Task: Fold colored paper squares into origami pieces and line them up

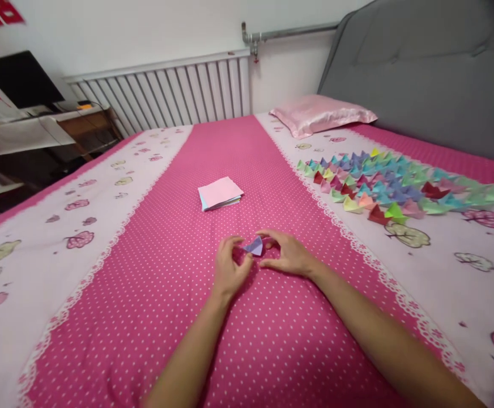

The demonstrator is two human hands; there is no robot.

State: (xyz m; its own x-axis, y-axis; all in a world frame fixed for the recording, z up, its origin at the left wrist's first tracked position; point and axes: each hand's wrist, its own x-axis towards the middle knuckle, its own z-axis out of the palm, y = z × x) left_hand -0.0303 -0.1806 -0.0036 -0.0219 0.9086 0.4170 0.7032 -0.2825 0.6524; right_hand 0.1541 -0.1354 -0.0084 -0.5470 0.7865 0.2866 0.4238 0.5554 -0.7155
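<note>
A small purple origami paper boat is between my two hands, low over the pink polka-dot bed cover. My left hand holds its left end, with thumb and fingertips curved around it. On the other side, my right hand is curled close to the boat, thumb and fingers apart. Whether its fingertips touch the paper, I cannot tell. Beyond the hands lies a stack of square paper sheets, pink on top with other colours showing at the edges.
Several rows of coloured paper boats stand on the bed at the right. Behind them are a pink pillow and a grey padded headboard. A white radiator runs along the wall. At the left is a desk with a monitor.
</note>
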